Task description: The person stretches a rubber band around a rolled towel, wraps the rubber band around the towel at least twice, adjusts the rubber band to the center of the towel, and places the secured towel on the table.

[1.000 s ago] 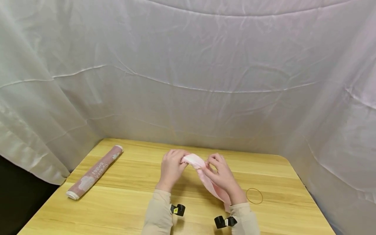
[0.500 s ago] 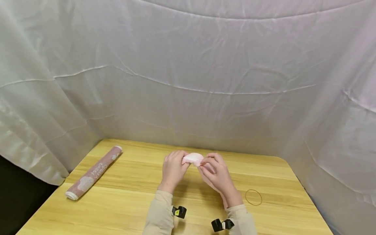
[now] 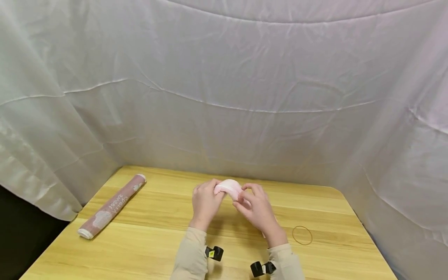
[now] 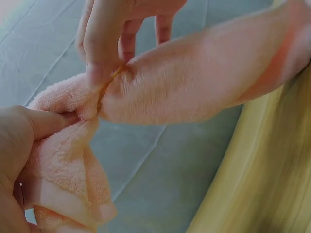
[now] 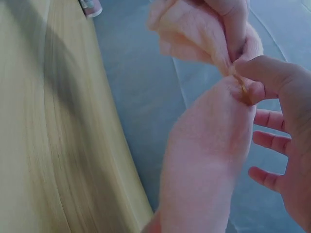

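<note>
A pale pink towel (image 3: 229,187) is bunched above the table, bent in an arch between the two hands. My left hand (image 3: 205,202) grips its gathered end, the thumb pressed into the fabric. An orange rubber band (image 4: 109,82) circles the cinched part of the towel, just beside the left thumb. With thumb and index finger my right hand (image 3: 258,208) pinches this band; its other fingers stand away from the cloth in the right wrist view. Past the band, a long flat length of towel (image 5: 201,160) hangs toward the person, mostly hidden behind the right hand in the head view.
On the wooden table (image 3: 157,237) a rolled dusty-pink cloth (image 3: 113,208) with white lettering lies at the left. A second rubber band (image 3: 302,235) lies flat to the right of the right forearm. Pale curtains (image 3: 224,128) hang behind and on both sides.
The arch of towel between the hands has become shorter and rounder. My right hand has shifted slightly left and turned, and its wrist now covers more of the hanging length.
</note>
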`<action>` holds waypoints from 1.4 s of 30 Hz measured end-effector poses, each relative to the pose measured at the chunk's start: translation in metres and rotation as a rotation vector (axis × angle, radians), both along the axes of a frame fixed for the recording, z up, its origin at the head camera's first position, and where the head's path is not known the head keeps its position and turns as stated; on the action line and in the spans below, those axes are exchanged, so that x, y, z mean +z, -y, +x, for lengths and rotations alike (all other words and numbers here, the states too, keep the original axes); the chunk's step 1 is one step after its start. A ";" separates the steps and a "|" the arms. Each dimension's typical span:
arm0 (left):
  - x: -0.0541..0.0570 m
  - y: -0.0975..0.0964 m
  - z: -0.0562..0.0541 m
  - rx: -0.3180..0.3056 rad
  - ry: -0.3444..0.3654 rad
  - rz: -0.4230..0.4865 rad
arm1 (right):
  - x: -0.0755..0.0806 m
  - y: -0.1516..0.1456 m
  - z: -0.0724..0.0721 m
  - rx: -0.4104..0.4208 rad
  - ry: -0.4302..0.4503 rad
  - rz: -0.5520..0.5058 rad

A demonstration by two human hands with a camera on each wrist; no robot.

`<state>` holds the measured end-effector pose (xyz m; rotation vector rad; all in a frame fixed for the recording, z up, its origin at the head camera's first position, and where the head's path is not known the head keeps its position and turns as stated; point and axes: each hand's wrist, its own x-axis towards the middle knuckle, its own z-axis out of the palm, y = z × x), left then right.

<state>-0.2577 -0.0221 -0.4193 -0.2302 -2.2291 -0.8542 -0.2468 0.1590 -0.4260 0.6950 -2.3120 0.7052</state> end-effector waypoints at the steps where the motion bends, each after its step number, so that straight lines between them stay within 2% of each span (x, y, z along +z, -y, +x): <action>1: 0.000 0.001 0.000 0.010 -0.003 0.013 | 0.000 -0.001 0.000 -0.004 -0.007 0.004; 4: 0.000 0.003 -0.001 0.022 -0.010 0.027 | -0.001 -0.003 0.000 -0.037 -0.027 0.007; 8: 0.001 0.004 -0.002 -0.013 -0.015 0.013 | -0.001 -0.005 -0.001 -0.063 -0.003 -0.031; 16: 0.000 0.008 -0.003 -0.119 -0.011 0.073 | 0.000 -0.002 -0.003 0.067 0.031 -0.208; 19: -0.001 0.010 -0.004 -0.190 -0.019 0.099 | 0.000 -0.002 -0.003 0.096 0.101 -0.245; 27: -0.003 0.013 -0.005 -0.339 -0.062 0.158 | -0.001 -0.006 -0.002 0.185 0.400 -0.329; 29: -0.002 0.013 -0.005 -0.357 -0.056 0.162 | -0.002 -0.006 -0.001 0.173 0.458 -0.348; 32: -0.002 0.013 -0.005 -0.357 -0.046 0.146 | -0.002 -0.006 0.000 0.107 0.492 -0.374; 36: -0.001 0.013 -0.005 -0.339 -0.033 0.100 | -0.001 -0.004 0.000 0.033 0.425 -0.377; 42: -0.001 0.013 -0.004 -0.322 -0.023 -0.028 | -0.003 -0.005 -0.001 -0.038 0.207 -0.236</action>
